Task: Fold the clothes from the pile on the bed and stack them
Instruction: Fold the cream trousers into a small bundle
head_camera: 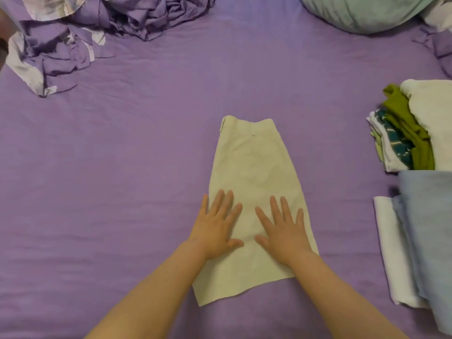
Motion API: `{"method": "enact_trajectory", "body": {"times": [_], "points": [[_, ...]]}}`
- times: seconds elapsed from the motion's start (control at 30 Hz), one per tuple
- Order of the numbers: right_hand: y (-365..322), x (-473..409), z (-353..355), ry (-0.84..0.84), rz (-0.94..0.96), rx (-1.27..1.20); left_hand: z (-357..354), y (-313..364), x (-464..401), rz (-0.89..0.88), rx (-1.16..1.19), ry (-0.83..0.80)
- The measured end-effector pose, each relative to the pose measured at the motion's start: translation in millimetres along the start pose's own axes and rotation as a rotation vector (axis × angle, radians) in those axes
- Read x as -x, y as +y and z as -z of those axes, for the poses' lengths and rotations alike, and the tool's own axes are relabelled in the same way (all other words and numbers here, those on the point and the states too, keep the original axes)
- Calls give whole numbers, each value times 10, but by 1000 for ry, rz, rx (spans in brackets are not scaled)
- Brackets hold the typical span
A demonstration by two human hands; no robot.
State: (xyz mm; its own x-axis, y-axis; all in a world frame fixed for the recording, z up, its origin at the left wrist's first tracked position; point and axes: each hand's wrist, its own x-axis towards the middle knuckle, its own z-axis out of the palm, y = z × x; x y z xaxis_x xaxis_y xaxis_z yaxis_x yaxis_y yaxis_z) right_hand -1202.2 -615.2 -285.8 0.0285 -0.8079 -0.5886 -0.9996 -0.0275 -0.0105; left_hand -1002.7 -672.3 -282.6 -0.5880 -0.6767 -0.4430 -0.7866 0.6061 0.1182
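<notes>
Both hands lie flat, fingers straight and slightly spread, pressing on a pale cream garment that lies folded lengthwise on the purple bed. The left hand rests palm down near the garment's left edge, the right hand just beside it near the right edge; neither curls round the cloth. The garment's waistband end lies beyond the fingertips, its hem end back under the forearms. To the right of the right hand, well apart, sits a stack of folded clothes with olive green, teal-striped and white pieces, and nearer the wrist a grey-blue folded piece over a white one. Far beyond the left hand lies a crumpled purple-and-white bedding heap. Far beyond the right hand is a pale green pillow.
</notes>
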Motion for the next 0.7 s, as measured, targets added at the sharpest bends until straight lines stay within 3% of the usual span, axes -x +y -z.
{"method": "enact_trajectory", "body": {"times": [0.13, 0.2, 0.37, 0.53, 0.7], "points": [[191, -176, 49, -209, -21, 8, -55, -131, -219, -8, -52, -186], [184, -285, 235, -306, -15, 30, -15, -148, -283, -31, -60, -186], [154, -583, 719, -42, -49, -11, 422, -277, -642, 3, 1, 86], [222, -1137, 897, 61, 30, 34, 632, -657, -1269, 21, -98, 29], [368, -1649, 1037, -23, 36, 87, 533, -997, -1560, -26, -133, -36]]}}
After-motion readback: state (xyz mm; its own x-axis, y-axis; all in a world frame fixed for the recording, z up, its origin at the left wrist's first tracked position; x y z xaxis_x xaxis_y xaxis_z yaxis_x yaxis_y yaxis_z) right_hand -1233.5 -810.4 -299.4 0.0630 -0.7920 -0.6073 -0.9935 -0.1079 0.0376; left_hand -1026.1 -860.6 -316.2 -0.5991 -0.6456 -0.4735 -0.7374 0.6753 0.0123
